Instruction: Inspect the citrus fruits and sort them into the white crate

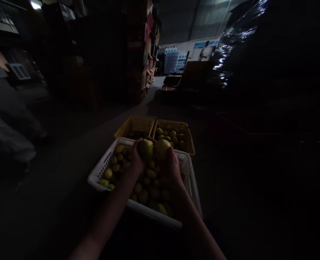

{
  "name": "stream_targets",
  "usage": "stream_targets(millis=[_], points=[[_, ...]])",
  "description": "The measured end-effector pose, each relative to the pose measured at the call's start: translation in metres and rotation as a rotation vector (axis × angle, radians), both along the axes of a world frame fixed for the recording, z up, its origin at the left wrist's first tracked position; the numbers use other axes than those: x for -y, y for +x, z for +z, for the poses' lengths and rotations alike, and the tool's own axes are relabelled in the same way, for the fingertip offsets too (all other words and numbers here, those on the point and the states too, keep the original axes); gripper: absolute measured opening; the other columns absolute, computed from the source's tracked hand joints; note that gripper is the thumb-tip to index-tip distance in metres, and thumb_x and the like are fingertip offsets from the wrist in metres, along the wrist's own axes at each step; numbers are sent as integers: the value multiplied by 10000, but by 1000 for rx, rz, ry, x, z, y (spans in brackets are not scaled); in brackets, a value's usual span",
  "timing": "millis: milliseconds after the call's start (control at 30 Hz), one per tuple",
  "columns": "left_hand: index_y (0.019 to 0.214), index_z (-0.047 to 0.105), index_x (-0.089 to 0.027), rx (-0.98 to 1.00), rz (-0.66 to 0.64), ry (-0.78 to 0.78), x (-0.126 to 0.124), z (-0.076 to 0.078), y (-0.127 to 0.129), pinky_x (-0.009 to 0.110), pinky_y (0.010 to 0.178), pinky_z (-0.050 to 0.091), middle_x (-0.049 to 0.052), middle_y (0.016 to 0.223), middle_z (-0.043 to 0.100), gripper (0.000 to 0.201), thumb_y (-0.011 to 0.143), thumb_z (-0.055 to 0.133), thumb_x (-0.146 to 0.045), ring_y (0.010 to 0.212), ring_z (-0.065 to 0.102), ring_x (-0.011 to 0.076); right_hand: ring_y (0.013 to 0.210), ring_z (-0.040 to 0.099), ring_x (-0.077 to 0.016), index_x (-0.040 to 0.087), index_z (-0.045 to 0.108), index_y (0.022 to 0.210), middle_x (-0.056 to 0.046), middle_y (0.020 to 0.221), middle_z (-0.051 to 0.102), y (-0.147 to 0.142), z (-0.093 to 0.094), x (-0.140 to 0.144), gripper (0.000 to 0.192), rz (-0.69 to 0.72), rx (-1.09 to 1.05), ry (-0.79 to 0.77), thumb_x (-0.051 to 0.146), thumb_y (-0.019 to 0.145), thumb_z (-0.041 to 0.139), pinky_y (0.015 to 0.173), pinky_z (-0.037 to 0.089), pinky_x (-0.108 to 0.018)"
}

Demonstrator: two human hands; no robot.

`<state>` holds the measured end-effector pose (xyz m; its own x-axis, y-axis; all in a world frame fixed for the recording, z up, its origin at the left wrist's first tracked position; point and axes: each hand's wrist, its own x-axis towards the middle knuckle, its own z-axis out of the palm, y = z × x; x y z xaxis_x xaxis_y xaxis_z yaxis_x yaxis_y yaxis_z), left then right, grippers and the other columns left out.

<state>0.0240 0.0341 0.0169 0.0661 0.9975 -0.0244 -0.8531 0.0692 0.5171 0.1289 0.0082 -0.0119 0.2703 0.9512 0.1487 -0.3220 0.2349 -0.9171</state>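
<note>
My left hand (137,156) is closed around a greenish-yellow fruit (146,149). Beside it, my right hand (174,165) grips a paler yellow fruit (162,148). The two fruits look like lemons or guavas; the dim light hides their exact kind. Both are held up side by side above a white plastic crate (102,162) with slotted walls. Many similar yellow and green fruits (151,174) lie loose in that crate, partly covered by my forearms.
Behind the white crate stand a yellow crate (124,127) with dark contents low inside and another yellow crate (191,139) of fruit. Stacked cartons (140,54) rise further back. A person's legs (5,119) are at left, another person (204,51) far off. Shiny plastic wrap (222,54) hangs at right.
</note>
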Motion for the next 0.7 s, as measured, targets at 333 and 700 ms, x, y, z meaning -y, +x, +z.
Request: stream_targets(millis=[333,700], points=[[643,719,-162,-183,94,256,2,5,-7,333,741,566,61,651,701,306,745,547,-394,693,687,205,1059,633,-308,195,682,1093,-97,1123,709,15,-20,-4,753,-61,80,26,747,582,702,904,519,-422],[658,718,-157,-176,100,227,1,7,-10,318,728,549,63,656,697,304,742,539,-388,753,701,222,917,651,-263,197,672,1069,-74,1003,721,11,-8,6,720,-27,107,55,676,539,763,790,548,-363]])
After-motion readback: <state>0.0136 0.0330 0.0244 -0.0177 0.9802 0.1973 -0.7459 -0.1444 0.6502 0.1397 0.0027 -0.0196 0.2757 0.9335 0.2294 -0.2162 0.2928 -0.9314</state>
